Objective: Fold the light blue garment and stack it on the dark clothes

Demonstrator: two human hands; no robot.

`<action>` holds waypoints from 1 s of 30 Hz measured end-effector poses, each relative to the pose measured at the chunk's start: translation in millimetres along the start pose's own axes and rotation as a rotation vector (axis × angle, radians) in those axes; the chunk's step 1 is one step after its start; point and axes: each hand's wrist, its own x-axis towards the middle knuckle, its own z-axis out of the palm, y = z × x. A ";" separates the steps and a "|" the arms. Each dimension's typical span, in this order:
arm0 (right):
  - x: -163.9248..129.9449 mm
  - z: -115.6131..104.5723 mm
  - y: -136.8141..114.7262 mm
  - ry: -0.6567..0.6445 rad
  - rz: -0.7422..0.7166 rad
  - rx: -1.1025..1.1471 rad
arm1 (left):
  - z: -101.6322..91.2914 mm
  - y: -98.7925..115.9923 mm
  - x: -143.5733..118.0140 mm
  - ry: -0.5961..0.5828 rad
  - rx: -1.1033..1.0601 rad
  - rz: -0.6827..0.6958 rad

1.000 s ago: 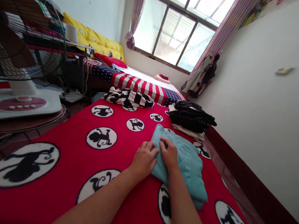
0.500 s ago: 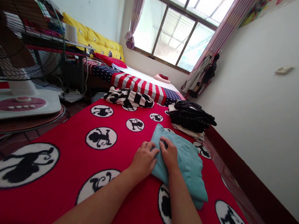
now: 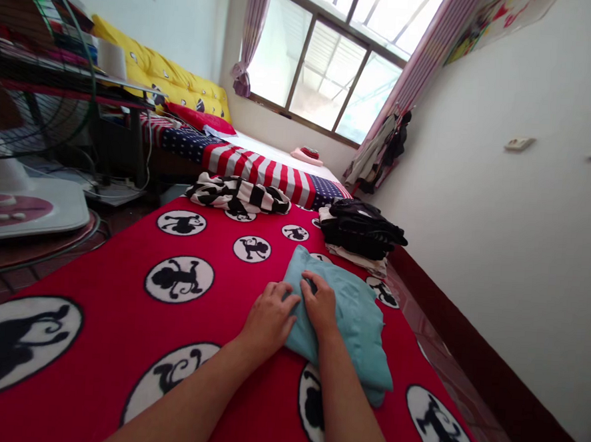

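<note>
A folded teal garment (image 3: 357, 311) lies on the red blanket with black monkey prints (image 3: 231, 297). My left hand (image 3: 269, 316) rests at its left edge, fingers a little bent and apart, their tips touching the cloth. On top of the garment, near that same edge, is my right hand (image 3: 319, 302), its fingers bent and spread on the fabric. A small dark patch shows beside its fingers; I cannot make out what it is. The undersides of both hands are hidden.
A stack of folded dark clothes (image 3: 362, 228) sits beyond the garment, beside the wall. A crumpled black-and-white checked cloth (image 3: 237, 194) lies at the blanket's far end. At left, a fan (image 3: 26, 198) stands on a round stool. Behind is a bed with a stars-and-stripes cover (image 3: 258, 169).
The view has turned slightly right, so everything sits further left in the picture. Both hands keep about the same place on the teal garment.
</note>
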 end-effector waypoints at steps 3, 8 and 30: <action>-0.1 0.8 1.4 0.007 -0.004 -0.003 | 0.4 -0.4 0.2 -0.002 0.008 0.001; -0.3 0.8 1.6 0.006 -0.004 -0.001 | 1.0 -1.2 0.1 0.000 0.009 0.011; -0.1 1.2 2.4 0.002 -0.009 0.001 | 2.0 -1.0 -1.6 0.004 0.019 0.012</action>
